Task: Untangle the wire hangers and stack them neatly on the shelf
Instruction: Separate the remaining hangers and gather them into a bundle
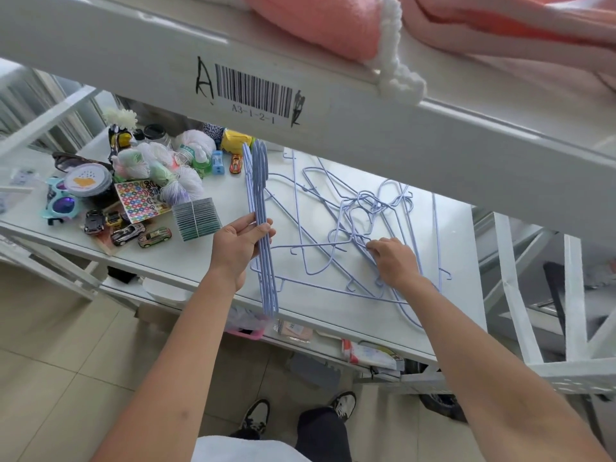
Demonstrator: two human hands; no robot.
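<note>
So your left hand (240, 245) has its fingers wrapped round a neat bundle of pale blue wire hangers (259, 208), held edge-on above the white shelf (453, 248). Your right hand (393, 261) pinches a wire in the tangled pile of blue hangers (350, 228) lying on that shelf.

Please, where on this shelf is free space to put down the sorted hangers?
Bare shelf lies along the front edge, between the toy cars and the bundle of hangers in the left hand. The left end is crowded; the tangled hangers, where the right hand works, fill the right.
</note>
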